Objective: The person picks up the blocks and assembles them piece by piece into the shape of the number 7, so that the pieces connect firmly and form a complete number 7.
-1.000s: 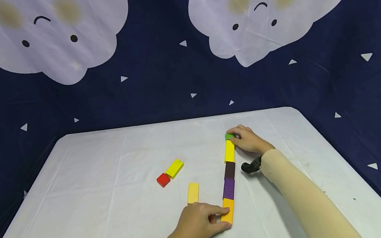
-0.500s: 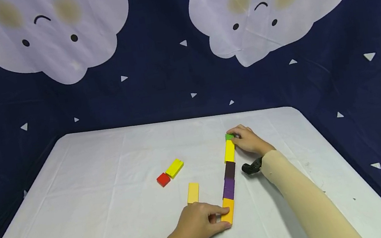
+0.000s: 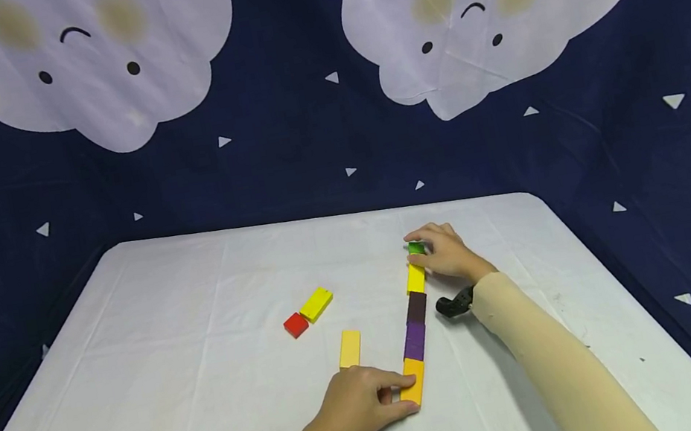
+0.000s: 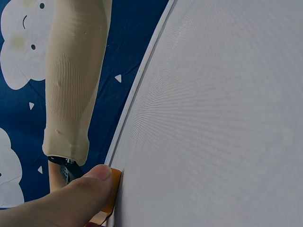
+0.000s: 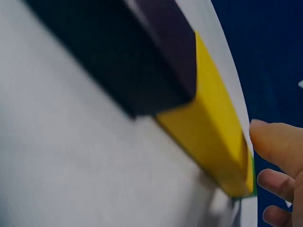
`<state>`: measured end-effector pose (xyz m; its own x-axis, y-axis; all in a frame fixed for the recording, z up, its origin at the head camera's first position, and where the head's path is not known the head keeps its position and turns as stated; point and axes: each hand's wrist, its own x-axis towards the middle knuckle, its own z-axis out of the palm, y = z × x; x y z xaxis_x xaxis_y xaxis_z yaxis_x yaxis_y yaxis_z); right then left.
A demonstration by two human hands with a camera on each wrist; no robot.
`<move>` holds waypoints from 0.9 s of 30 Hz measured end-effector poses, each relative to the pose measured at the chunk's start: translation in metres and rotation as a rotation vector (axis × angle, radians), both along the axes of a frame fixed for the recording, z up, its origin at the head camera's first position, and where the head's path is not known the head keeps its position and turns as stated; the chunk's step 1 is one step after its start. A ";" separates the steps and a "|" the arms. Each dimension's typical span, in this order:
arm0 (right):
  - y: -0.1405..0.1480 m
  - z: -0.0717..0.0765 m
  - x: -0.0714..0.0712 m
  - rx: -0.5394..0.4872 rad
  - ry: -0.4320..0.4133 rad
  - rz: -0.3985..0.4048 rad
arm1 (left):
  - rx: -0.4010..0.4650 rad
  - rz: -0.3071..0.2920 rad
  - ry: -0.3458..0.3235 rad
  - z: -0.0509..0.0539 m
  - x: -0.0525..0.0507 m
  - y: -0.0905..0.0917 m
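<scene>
A row of end-to-end blocks runs away from me in the head view. From near to far come an orange block (image 3: 413, 383), a purple block (image 3: 415, 341), a dark brown block (image 3: 417, 307), a yellow block (image 3: 416, 280) and a small green block (image 3: 415, 248). My left hand (image 3: 356, 403) pinches the orange block between thumb and finger at the row's near end. At the far end, my right hand (image 3: 445, 252) has its thumb and forefinger spread on either side of the green block. In the right wrist view, its thumb (image 5: 274, 142) is beside the yellow block's upper edge.
Left of the row, a red block (image 3: 296, 325) lies against another yellow block (image 3: 317, 305). Just beyond my left hand is a pale yellow block (image 3: 349, 349), partly hidden. A white-covered table (image 3: 194, 285) meets a dark blue cloud-patterned backdrop (image 3: 282, 158).
My right hand's fingers have spread and shifted slightly left, exposing more of the green block and covering the far part of the yellow one. My left hand stays on the orange block.
</scene>
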<state>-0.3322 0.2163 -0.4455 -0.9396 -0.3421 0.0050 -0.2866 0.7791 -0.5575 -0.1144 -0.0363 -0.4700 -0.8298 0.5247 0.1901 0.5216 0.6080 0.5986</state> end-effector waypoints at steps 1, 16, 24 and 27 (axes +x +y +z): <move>-0.002 0.001 0.001 0.004 0.006 0.012 | 0.000 -0.001 0.001 0.000 0.000 0.000; -0.043 0.013 0.029 -0.014 -0.042 0.245 | 0.008 -0.012 0.029 0.001 0.000 -0.001; -0.070 0.015 0.050 -0.014 -0.119 0.431 | 0.010 -0.019 0.013 0.002 0.000 -0.001; -0.078 0.015 0.055 -0.012 -0.149 0.515 | 0.011 -0.019 0.010 0.002 0.000 -0.001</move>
<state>-0.2770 0.1381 -0.4309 -0.6411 -0.7597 -0.1088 -0.5475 0.5521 -0.6289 -0.1145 -0.0371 -0.4684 -0.8175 0.5384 0.2046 0.5394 0.5910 0.5998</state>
